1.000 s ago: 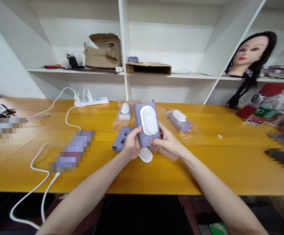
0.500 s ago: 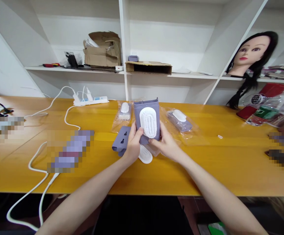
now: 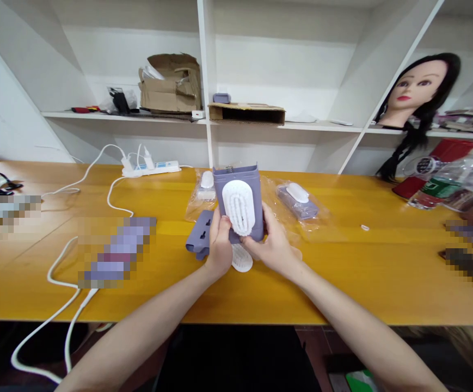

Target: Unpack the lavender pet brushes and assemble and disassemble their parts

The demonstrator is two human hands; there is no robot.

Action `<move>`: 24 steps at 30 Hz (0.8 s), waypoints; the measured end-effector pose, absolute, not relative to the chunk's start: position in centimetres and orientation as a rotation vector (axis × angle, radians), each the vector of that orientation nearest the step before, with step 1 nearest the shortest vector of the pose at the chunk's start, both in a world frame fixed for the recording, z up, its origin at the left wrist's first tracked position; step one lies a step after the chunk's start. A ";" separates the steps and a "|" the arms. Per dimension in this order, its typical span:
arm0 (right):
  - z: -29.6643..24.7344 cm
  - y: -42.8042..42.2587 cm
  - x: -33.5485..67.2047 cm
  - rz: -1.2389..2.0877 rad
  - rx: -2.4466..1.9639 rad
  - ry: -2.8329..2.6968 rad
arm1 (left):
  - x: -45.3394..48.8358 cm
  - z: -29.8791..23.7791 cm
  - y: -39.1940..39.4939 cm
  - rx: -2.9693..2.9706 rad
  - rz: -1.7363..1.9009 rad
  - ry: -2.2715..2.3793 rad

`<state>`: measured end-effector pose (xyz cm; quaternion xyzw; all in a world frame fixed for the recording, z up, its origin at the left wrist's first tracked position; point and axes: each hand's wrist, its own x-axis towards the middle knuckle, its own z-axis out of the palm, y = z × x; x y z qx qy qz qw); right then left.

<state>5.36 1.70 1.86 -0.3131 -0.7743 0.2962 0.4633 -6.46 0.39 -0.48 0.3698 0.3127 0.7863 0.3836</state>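
Note:
Over the middle of the table, both hands hold a purple-grey plastic box [image 3: 236,173], tilted and open at the top. A white oval piece with ribbed rings [image 3: 240,204] lies against its front face. My left hand [image 3: 221,247] grips the box's lower left side, thumb on the white oval's edge. Round the lower right side curls my right hand [image 3: 275,245], its thumb at the oval's bottom end. Beneath them rests another white ribbed oval [image 3: 243,261], partly covered. A purple-grey piece with dark slots [image 3: 198,235] is left of my left hand.
Bagged purple-grey items with white ovals lie behind, one left [image 3: 206,190] and one right [image 3: 301,201]. A phone [image 3: 117,253] with a white cable is at left. A power strip [image 3: 154,167] sits by the shelf, a bottle [image 3: 436,190] at right.
The box with the white oval has shifted slightly left and tilted a little in my hands. My right hand has moved left and turned somewhat around its side.

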 end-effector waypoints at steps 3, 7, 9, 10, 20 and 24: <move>2.0 2.2 4.9 0.951 -0.790 -1.766 | -6.5 -0.5 0.4 0.928 2.044 0.763; 2.3 2.4 4.8 1.103 -0.884 -1.734 | -6.4 -0.1 -0.1 0.893 2.003 0.760; 2.5 2.4 5.0 1.187 -0.912 -1.700 | -6.2 0.2 -0.4 0.878 1.986 0.771; 2.5 2.4 5.1 1.246 -0.926 -1.678 | -6.2 0.3 -0.5 0.872 1.978 0.778; 2.5 2.8 6.1 1.565 -0.792 -1.501 | -6.8 1.5 0.0 0.824 1.922 0.624; 3.1 1.7 5.7 1.697 -0.836 -1.510 | -7.7 2.7 -0.1 0.820 1.745 0.513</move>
